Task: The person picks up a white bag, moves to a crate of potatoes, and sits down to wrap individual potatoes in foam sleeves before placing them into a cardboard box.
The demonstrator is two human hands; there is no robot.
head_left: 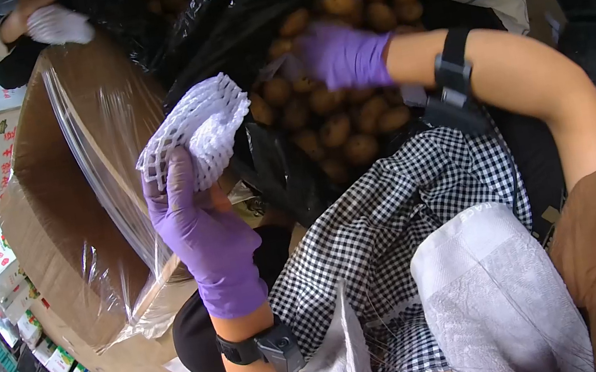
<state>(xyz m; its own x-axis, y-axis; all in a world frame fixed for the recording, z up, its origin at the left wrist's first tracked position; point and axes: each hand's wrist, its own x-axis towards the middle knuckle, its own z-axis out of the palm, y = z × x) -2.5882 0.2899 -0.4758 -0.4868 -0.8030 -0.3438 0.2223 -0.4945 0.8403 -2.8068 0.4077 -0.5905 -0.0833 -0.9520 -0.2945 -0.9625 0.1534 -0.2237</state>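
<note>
Over the black bag (271, 167), the left hand (198, 226) clasps a foam net (198, 128); the right hand (343, 56) closes on kiwifruit (336, 128). A loose net could slip off.

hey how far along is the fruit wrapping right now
Done: nothing wrapped shows in the lined cardboard box. In hand: the left hand holds a white foam net sleeve; the right hand reaches into the bag of brown fruit. Left: that pile looks large.

Both the left hand (203, 233) and the right hand (343, 56) wear smooth, matt purple rubber gloves. The foam net sleeve (198, 128) looks soft and white. Glossy clear film lines the matt brown cardboard box (56, 226). The kiwifruit (336, 128) sit dull and fuzzy in shiny black plastic.
</note>
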